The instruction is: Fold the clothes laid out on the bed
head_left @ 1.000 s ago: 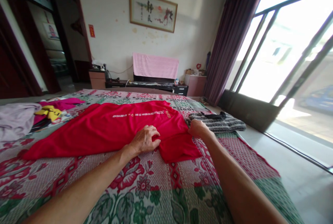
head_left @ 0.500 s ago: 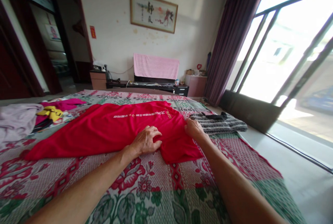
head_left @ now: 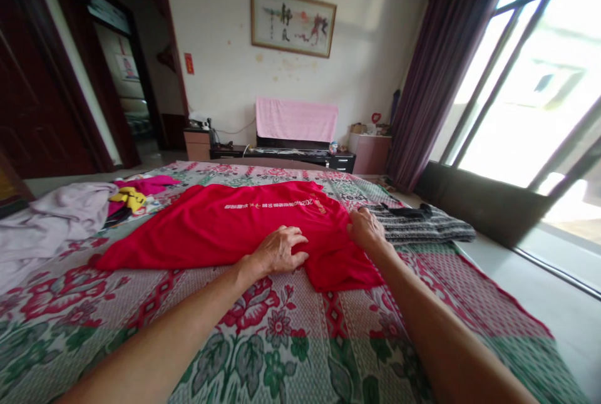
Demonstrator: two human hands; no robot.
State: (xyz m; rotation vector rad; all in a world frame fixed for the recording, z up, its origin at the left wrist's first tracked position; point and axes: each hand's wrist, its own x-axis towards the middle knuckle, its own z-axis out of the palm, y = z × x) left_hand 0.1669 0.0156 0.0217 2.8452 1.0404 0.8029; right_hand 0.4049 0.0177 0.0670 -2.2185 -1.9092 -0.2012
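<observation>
A red T-shirt [head_left: 211, 228] with white and gold printed lettering lies folded lengthwise across a flowered bedspread [head_left: 277, 354]. On its near edge, close to the sleeve, rests my left hand [head_left: 280, 250], fingers slightly bent and the thumb apart. My right hand [head_left: 367, 228] has its fingers closed on the shirt's right edge; its fingertips are partly hidden. Just beyond that hand lies a folded black-and-grey striped knit garment [head_left: 422, 227]. The sleeve part of the shirt spreads flat between my two hands and toward me.
At the left lie a pale lilac cloth [head_left: 56, 213], a yellow piece of clothing [head_left: 130, 198] and a magenta garment [head_left: 157, 184]. The bedspread's right edge drops toward the tiled floor [head_left: 530, 279]. Behind the bed stands a low cabinet [head_left: 345, 161], with a pink cloth [head_left: 297, 119] above it.
The view has turned a little to the left, so everything appears farther right. Both hands stay at about the same places on the shirt.
</observation>
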